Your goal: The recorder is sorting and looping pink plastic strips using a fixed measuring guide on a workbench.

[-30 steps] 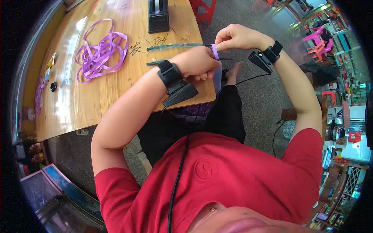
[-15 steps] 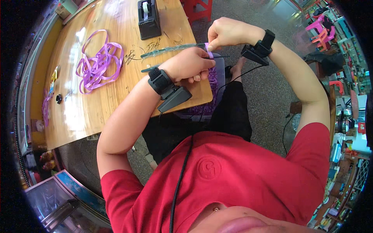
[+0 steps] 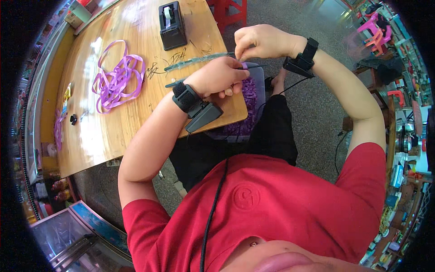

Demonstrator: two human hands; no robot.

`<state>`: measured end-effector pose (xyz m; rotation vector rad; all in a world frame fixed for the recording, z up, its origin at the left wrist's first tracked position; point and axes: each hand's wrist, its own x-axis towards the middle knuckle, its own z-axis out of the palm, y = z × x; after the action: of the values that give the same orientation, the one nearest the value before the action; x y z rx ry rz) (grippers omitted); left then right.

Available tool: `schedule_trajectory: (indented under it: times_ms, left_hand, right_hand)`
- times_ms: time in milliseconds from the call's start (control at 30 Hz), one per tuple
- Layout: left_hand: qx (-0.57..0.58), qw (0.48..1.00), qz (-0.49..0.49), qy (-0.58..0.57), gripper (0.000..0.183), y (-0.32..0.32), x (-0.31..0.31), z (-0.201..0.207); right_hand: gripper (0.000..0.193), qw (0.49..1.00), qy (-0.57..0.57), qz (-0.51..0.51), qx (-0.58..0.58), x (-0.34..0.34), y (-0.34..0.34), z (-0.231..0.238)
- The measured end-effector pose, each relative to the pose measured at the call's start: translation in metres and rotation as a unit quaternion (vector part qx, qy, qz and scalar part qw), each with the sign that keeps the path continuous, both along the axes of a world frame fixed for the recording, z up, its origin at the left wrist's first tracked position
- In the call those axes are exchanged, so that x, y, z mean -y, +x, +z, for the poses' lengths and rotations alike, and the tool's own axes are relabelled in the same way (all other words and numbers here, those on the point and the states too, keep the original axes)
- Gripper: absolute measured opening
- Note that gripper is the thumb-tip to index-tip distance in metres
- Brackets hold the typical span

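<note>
At the table's right edge, my left hand [image 3: 216, 76] is closed round a thin dark rod [image 3: 257, 66], whose pointed end sticks out to the right. A short bit of purple ribbon [image 3: 245, 66] shows on the rod by my left fingertips. My right hand [image 3: 263, 41] is just beyond, its thumb and fingers pinched together; anything between them is too small to make out. Beside my left hand, a long greenish translucent strip [image 3: 192, 61] lies on the table, its right end close to my right fingertips.
On the wooden table [image 3: 145, 140] lie a loose heap of purple ribbon [image 3: 118, 84] and a black tape dispenser [image 3: 171, 26]. A clear bin of purple pieces [image 3: 247, 106] stands below the table edge, by my legs. A red stool [image 3: 226, 13] is beyond.
My right hand has shifted a little left and nearer to me. The ribbon that stretched up to its fingers now shows only as a short bit by my left fingertips.
</note>
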<state>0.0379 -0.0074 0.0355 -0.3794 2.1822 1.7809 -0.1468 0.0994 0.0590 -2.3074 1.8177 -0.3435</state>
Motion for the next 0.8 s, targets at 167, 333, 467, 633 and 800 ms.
schedule_trajectory:
  times_ms: [167, 333, 467, 633, 800]
  left_hand:
    - [0.0, 1.0, 0.009, 0.011, 0.029, 0.001, -0.003, -0.001]
    - [0.016, 1.0, 0.015, -0.001, 0.03, 0.001, -0.004, 0.004]
    - [0.024, 1.0, 0.013, 0.008, 0.033, 0.0, -0.004, 0.005]
    - [0.028, 0.999, 0.03, 0.019, 0.033, 0.003, -0.004, 0.006]
    - [0.045, 0.998, 0.025, 0.035, 0.031, -0.003, -0.006, 0.009]
  right_hand:
    - [0.014, 0.996, 0.029, 0.06, -0.06, 0.012, -0.005, 0.001]
    - [0.012, 0.99, 0.084, 0.086, -0.08, 0.019, -0.003, -0.001]
    - [0.016, 0.991, 0.106, 0.066, -0.053, 0.017, -0.008, -0.006]
    - [0.041, 0.975, 0.055, -0.061, 0.205, -0.008, -0.024, -0.024]
    - [0.049, 0.858, -0.015, -0.176, 0.482, -0.064, -0.044, -0.073]
